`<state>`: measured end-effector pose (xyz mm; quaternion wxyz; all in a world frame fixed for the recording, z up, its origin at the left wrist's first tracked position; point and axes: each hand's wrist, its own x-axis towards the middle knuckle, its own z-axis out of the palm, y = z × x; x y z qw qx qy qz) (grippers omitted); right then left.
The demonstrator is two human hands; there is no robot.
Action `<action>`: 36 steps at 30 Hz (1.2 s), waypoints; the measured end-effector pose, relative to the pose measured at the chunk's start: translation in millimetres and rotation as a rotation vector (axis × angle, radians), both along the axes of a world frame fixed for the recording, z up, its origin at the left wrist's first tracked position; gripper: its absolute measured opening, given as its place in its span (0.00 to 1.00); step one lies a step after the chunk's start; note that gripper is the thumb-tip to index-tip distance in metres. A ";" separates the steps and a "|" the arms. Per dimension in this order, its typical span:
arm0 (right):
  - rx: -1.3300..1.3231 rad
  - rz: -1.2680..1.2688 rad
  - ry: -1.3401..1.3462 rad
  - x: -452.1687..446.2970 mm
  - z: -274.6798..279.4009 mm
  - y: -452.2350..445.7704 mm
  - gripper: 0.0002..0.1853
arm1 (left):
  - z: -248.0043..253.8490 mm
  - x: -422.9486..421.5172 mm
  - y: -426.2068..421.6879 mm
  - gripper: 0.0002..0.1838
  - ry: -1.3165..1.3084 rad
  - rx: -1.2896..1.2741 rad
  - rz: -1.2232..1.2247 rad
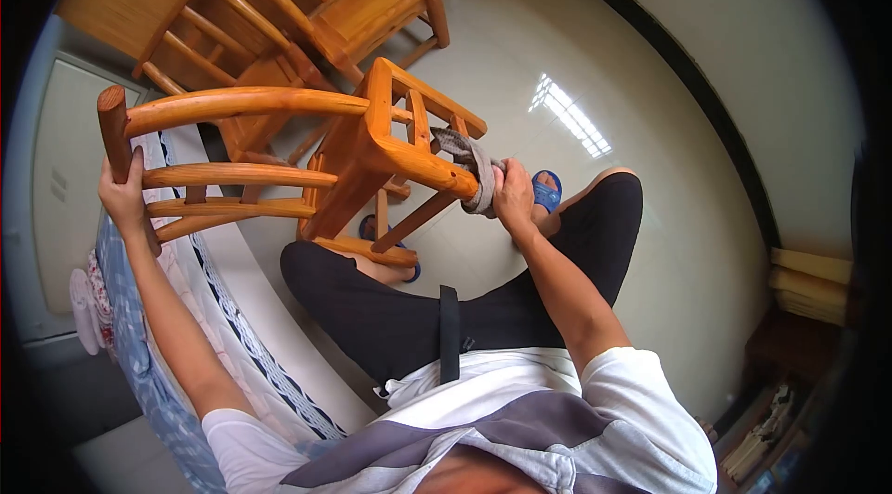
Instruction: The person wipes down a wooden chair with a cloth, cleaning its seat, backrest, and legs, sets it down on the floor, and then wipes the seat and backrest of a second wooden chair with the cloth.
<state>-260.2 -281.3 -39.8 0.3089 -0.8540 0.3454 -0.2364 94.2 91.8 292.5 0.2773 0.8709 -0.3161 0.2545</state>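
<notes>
I have the left hand (pixel 124 195) wrapped round the end bar of a wooden chair's backrest, and the right hand (pixel 511 195) gripping a grey cloth (pixel 479 180) – the cloth is bunched around the end of one chair leg. The wooden chair (pixel 348 159) itself spans the space between my two hands, tipped over, its backrest slats pointing toward the left one and its legs toward the right. Whether any part of it rests on the floor, I can't tell; nor can I make out every finger under the right hand.

Just below my left hand, alongside the forearm, there's blue patterned bedding (pixel 139 336). Ahead of both hands, past the tipped chair, I see a second chair (pixel 260 76) and a third chair (pixel 376 11), side by side. Close to the right hand, on its far side from the cloth, is a blue slipper (pixel 548 198) on a foot – glossy floor (pixel 669 243) spreads out beyond it.
</notes>
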 end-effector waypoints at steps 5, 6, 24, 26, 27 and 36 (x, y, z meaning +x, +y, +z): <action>0.718 -0.650 -0.358 -6.8 -19.4 -30.5 0.15 | 7.8 -14.4 -18.0 0.16 0.011 -0.018 -0.033; 1.076 -0.857 -0.774 -6.2 -18.8 -37.6 0.15 | 8.0 -13.6 -19.5 0.16 0.006 0.008 -0.025; 0.289 0.254 -0.418 131.7 85.6 1.0 0.12 | 18.1 -49.3 -30.9 0.15 0.026 0.016 -0.040; 0.191 0.175 -0.309 160.0 62.0 -26.6 0.13 | 22.0 -55.7 -33.3 0.15 -0.036 0.060 -0.139; 0.226 0.124 -0.273 173.7 50.5 -39.2 0.14 | 26.0 -60.6 -37.9 0.16 -0.047 0.098 -0.149; 0.451 0.465 -0.273 110.2 117.2 3.7 0.13 | 17.4 -48.8 -38.8 0.16 -0.047 0.059 -0.044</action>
